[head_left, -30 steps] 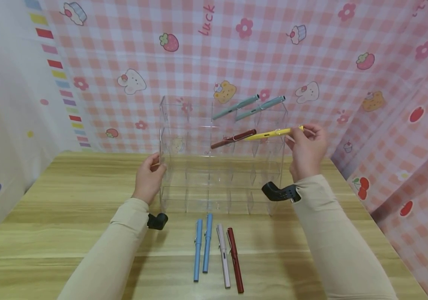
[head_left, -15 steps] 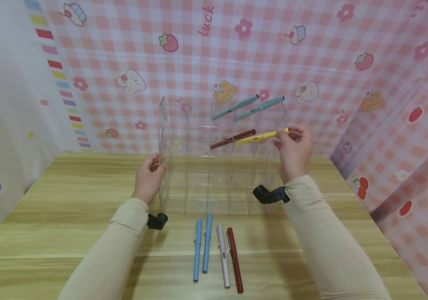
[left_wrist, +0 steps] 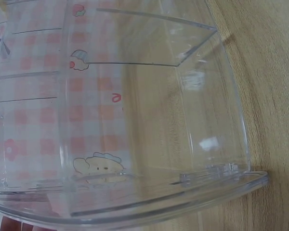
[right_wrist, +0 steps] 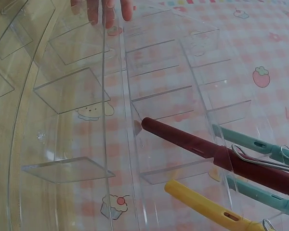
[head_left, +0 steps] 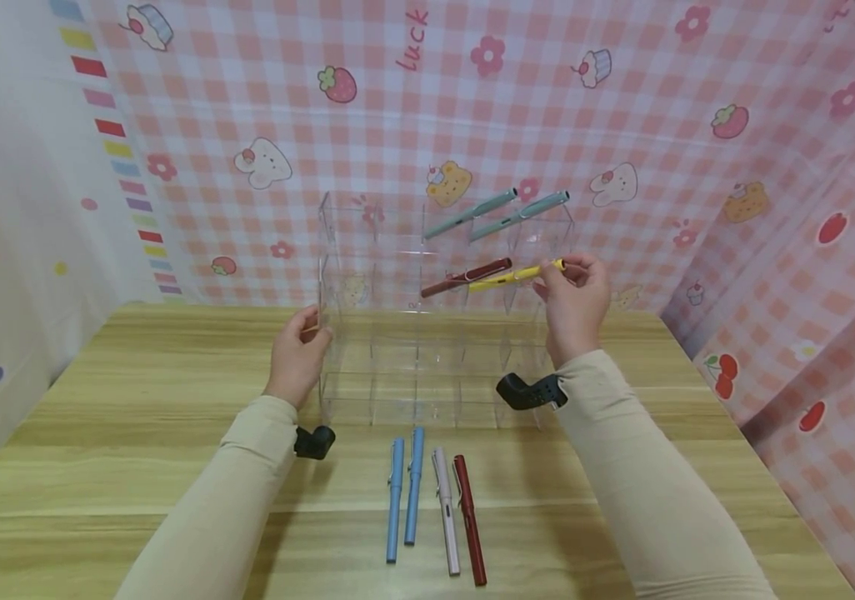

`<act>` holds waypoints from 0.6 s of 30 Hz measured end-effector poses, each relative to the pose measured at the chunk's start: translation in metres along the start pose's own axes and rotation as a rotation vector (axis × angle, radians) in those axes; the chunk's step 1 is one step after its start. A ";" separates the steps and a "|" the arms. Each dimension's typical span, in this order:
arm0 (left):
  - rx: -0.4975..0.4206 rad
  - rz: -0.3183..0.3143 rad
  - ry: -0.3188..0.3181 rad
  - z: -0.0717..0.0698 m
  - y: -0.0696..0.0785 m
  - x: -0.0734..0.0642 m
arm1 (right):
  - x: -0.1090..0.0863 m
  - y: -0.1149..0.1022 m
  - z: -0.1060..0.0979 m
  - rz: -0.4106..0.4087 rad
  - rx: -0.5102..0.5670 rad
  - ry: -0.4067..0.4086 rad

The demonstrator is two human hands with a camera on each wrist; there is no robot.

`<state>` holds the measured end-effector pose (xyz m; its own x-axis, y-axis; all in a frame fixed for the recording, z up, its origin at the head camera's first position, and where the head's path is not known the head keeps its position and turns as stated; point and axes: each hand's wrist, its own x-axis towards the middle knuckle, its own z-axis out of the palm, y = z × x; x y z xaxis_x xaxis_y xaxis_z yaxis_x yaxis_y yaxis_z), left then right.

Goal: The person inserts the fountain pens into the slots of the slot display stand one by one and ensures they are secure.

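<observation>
Head view: right hand (head_left: pixel 577 304) pinches a yellow pen (head_left: pixel 516 276), left hand (head_left: pixel 297 357) grips the clear rack (head_left: pixel 438 313).

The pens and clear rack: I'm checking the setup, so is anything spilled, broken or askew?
Nothing stands out: no spill or break shows. The clear rack stands upright, the maroon pen and green pens on it slant the same way, and the right hand holds the yellow pen similarly slanted.
</observation>
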<state>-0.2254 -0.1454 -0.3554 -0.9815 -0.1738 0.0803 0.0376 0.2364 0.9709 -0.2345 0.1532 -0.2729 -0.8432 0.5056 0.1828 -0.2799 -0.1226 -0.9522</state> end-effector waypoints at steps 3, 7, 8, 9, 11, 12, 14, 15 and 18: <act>-0.003 0.003 0.004 0.000 0.000 0.000 | 0.000 0.001 0.000 -0.001 -0.007 -0.001; -0.001 0.003 0.006 0.000 0.000 0.000 | 0.000 0.002 0.001 -0.004 -0.010 -0.003; -0.001 0.003 0.005 0.000 0.000 -0.001 | 0.000 0.003 0.001 -0.007 -0.012 -0.006; 0.001 0.002 0.004 0.000 0.000 -0.001 | 0.000 0.003 0.001 -0.009 -0.016 -0.007; 0.002 0.000 0.002 0.000 0.000 -0.001 | 0.001 0.004 0.001 -0.013 -0.025 -0.010; 0.003 -0.002 0.000 0.000 0.000 -0.001 | 0.001 0.004 0.001 -0.016 -0.031 -0.010; 0.004 -0.002 -0.002 0.000 -0.001 -0.001 | 0.001 0.004 0.000 -0.017 -0.037 -0.010; 0.005 -0.002 -0.002 0.000 -0.001 -0.001 | 0.001 0.005 0.000 -0.017 -0.039 -0.008; 0.006 -0.002 -0.001 0.000 -0.001 0.000 | 0.001 0.005 0.000 -0.021 -0.054 -0.011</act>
<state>-0.2254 -0.1457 -0.3568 -0.9818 -0.1732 0.0782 0.0347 0.2414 0.9698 -0.2370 0.1535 -0.2779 -0.8428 0.4977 0.2050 -0.2726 -0.0663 -0.9598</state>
